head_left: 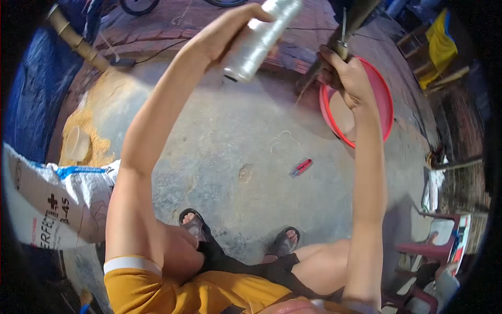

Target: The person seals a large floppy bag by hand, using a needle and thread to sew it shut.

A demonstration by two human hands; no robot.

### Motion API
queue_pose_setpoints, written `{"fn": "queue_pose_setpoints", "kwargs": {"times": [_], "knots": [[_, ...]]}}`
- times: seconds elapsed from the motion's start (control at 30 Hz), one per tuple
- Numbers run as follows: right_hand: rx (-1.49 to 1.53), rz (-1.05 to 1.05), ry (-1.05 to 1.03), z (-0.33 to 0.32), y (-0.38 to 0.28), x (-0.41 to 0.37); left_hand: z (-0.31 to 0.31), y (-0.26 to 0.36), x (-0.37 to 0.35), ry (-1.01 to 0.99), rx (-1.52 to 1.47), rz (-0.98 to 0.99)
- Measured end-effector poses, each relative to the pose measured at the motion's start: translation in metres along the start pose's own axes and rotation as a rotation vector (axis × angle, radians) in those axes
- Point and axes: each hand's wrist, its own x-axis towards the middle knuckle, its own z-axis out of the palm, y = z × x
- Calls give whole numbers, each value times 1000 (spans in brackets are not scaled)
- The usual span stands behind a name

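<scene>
At the top centre, my left hand [230, 31] is wrapped round a shiny, silvery cylindrical roll [264, 39], which hangs tilted above the concrete floor. My right hand [348, 76] is closed round the handle of a thin metal-shafted tool [342, 48], its shaft pointing up. Close by, a dark pole-like object [353, 23] runs diagonally behind that hand; whether the fingers touch it I cannot tell. Below and beside my right hand stands a red-rimmed round tub [388, 107] with pale contents.
On the floor [219, 141] lies a small red tool [301, 167]. At left are a white bowl [77, 144] on scattered yellow grain [99, 112], a printed white sack [57, 204] and a bamboo pole [76, 39]. A dark red chair [426, 248] stands at lower right.
</scene>
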Motion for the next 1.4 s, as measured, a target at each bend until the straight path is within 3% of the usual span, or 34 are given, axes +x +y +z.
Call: {"fn": "queue_pose_setpoints", "kwargs": {"times": [0.13, 0.2, 0.27, 0.33, 0.4, 0.43, 0.47, 0.53, 0.6, 0.67, 0.7, 0.77, 0.83, 0.9, 0.93, 1.0, 1.07, 1.13, 1.17, 1.2, 1.27, 1.33, 1.4], "knots": [[2, -4, -88, -7, -1, 0, 0, 3, 3, 82, 128, -142], [13, -19, -83, -3, -4, -3, -2, -9, 7, 165, 472, 28], [-113, 35, -94, 0, -12, -8, -4, -10, 10, 175, 598, 31], [-289, 51, -18, -2, -5, -4, -4, -13, 11, 285, 1266, 544], [-645, -229, 108, 1, -1, -2, 1, -11, 6, 285, 1295, 580], [-727, -637, 189, 5, 2, -4, 4, -7, 4, 196, 1341, 564], [-728, -635, 193, 7, 1, -6, 7, -3, 2, 106, 1385, 545], [-836, -825, 77, 18, -13, -15, 11, 0, -1, 40, 1382, 517], [-953, -902, 57, 19, -8, -12, 12, -1, -1, -82, 1511, 603], [-768, -613, -164, 19, -4, -13, 15, 2, -2, -102, 1421, 487], [-767, -613, -162, 17, -3, -12, 17, 3, -3, -120, 1332, 372], [-894, -308, -319, 12, -4, -10, 23, 3, -7, -110, 1352, 379], [-748, -310, -306, 14, -4, -11, 22, 2, -6, -100, 1371, 386], [-601, -310, -291, 14, 4, -9, 14, -10, 2, -6, 1505, 734], [-558, -345, -202, 12, 13, -4, 12, -16, 6, -9, 1506, 739], [-518, -384, -109, 9, 17, -1, 9, -24, 14, 386, 1461, 834], [-375, -341, -79, 6, 8, -2, 4, -26, 17, 444, 1438, 819], [-371, -256, -74, 4, -3, -6, 1, -37, 23, 355, 954, 687], [-292, -164, -115, 6, -9, -9, 2, -44, 25, 193, 689, 475], [-211, -72, -154, 7, -14, -12, 6, -52, 24, 193, 689, 476], [-177, -75, -164, 13, -19, -17, 14, -69, 19, -180, 205, -49], [-145, -76, -168, 13, -20, -18, 31, -57, 5, -418, 42, -106], [-289, -74, -92, 9, -20, -16, 30, -39, -1, -399, 150, -112]]}}
